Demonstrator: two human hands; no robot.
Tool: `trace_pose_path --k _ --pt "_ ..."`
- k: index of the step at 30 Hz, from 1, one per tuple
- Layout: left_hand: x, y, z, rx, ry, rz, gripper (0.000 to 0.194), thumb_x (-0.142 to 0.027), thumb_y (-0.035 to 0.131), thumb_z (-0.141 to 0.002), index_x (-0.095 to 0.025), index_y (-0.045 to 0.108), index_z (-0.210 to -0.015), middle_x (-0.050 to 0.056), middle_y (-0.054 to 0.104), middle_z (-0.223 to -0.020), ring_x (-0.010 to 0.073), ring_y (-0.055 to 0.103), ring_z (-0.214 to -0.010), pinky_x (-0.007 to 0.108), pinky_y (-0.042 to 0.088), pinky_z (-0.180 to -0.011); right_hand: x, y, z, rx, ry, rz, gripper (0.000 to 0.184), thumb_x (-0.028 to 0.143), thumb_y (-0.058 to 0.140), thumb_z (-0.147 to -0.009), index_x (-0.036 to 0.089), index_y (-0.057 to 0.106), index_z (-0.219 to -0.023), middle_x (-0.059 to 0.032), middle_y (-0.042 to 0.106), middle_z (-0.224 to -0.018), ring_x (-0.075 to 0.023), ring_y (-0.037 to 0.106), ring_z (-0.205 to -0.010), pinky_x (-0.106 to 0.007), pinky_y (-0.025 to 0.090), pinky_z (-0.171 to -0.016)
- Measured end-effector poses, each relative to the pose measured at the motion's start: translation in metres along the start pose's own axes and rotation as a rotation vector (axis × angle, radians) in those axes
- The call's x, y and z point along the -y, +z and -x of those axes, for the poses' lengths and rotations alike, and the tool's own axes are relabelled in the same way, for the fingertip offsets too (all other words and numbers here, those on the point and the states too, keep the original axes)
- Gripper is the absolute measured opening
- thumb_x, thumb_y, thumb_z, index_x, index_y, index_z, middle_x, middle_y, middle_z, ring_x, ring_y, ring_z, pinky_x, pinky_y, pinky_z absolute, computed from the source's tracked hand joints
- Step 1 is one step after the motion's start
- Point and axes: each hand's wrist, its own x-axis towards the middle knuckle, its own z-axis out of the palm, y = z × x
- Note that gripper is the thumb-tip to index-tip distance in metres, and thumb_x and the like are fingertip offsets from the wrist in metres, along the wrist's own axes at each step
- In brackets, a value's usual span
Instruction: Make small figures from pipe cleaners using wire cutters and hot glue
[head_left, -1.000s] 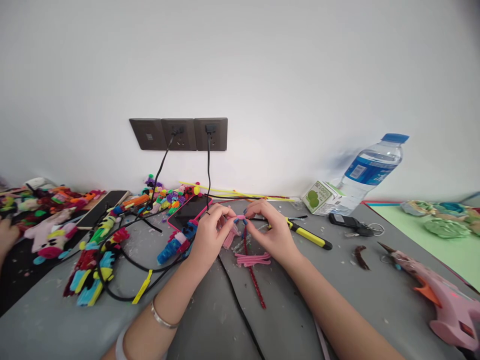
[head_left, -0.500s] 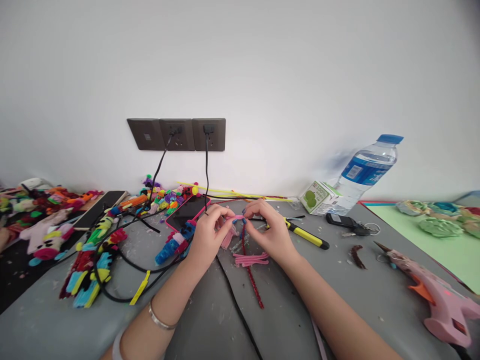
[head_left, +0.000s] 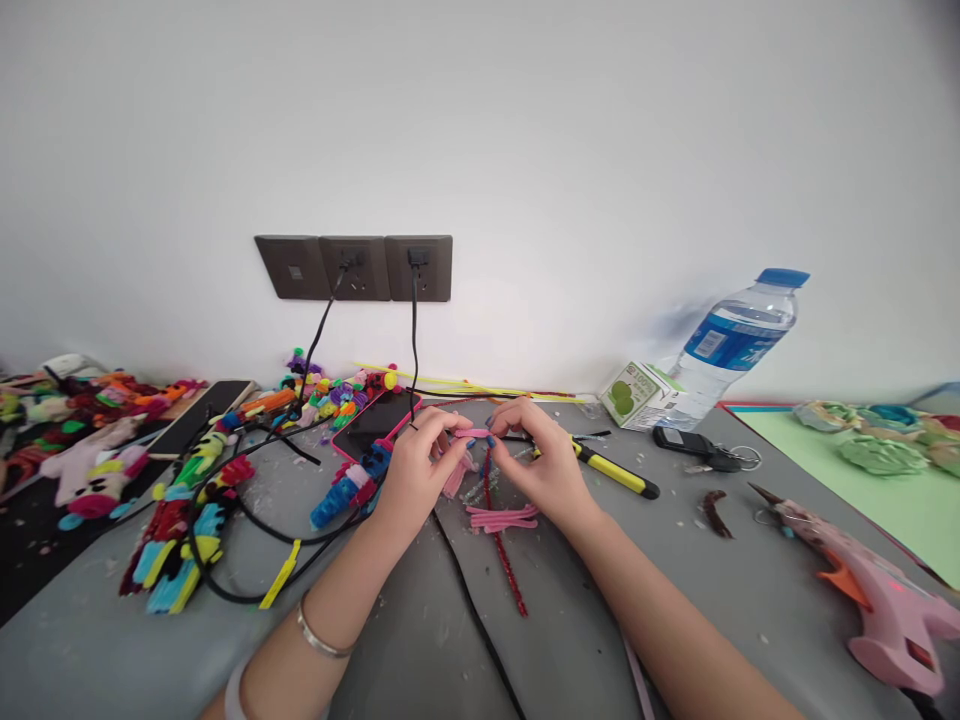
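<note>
My left hand (head_left: 422, 465) and my right hand (head_left: 537, 458) meet over the grey table (head_left: 420, 640), both pinching a small pink pipe-cleaner piece (head_left: 471, 434) between fingertips. A pink fuzzy bit hangs under my left fingers. Below the hands lie a folded bundle of pink pipe cleaners (head_left: 502, 518) and a dark red pipe cleaner (head_left: 506, 570) running toward me.
A phone in a pink case (head_left: 371, 424) lies left of the hands, with black cables (head_left: 247, 520) from the wall sockets (head_left: 354, 267). Colourful pipe-cleaner figures (head_left: 180, 520) crowd the left. A yellow-handled tool (head_left: 615, 472), keys (head_left: 697, 447), water bottle (head_left: 731, 345), carton (head_left: 634, 392) and pink glue gun (head_left: 870, 590) sit right.
The hands stay together on the pink piece; the fingers shift slightly as they work it. Another person's hand at the far left edge has gone from view.
</note>
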Motion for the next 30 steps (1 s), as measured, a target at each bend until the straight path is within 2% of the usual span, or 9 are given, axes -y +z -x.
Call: trace_pose_path --k 6,21,30 --pt "-0.0003 -0.0001 0.0003 0.001 0.007 -0.005 0.008 -0.021 0.059 -0.092 -0.020 0.064 -0.097 0.003 0.065 -0.092 0.0110 0.056 -0.066 0.023 0.045 -0.059 0.0000 0.0001 -0.0003 -0.002 -0.007 -0.002 0.021 0.004 0.053 -0.080 0.024 0.051 -0.085 -0.0025 0.059 -0.084 -0.0193 0.058 -0.082 -0.033 0.046 -0.074" --pt "-0.0025 -0.0022 -0.0008 0.009 -0.020 -0.034 0.009 -0.025 0.056 -0.094 -0.020 0.063 -0.095 0.003 0.064 -0.090 0.0116 0.057 -0.067 0.023 0.045 -0.059 0.0017 -0.0011 -0.0013 -0.009 -0.010 -0.014 0.020 0.004 0.052 -0.079 0.024 0.049 -0.083 -0.0030 0.058 -0.084 -0.0192 0.058 -0.083 -0.032 0.046 -0.071" --pt "-0.0014 -0.0018 -0.0014 -0.006 -0.016 -0.040 0.005 -0.020 0.056 -0.092 -0.020 0.062 -0.092 0.002 0.063 -0.088 0.0110 0.055 -0.065 0.022 0.043 -0.058 0.0018 -0.0012 -0.0018 -0.016 -0.014 0.002 0.020 0.005 0.052 -0.079 0.024 0.049 -0.082 -0.0030 0.058 -0.084 -0.0191 0.058 -0.082 -0.032 0.047 -0.071"
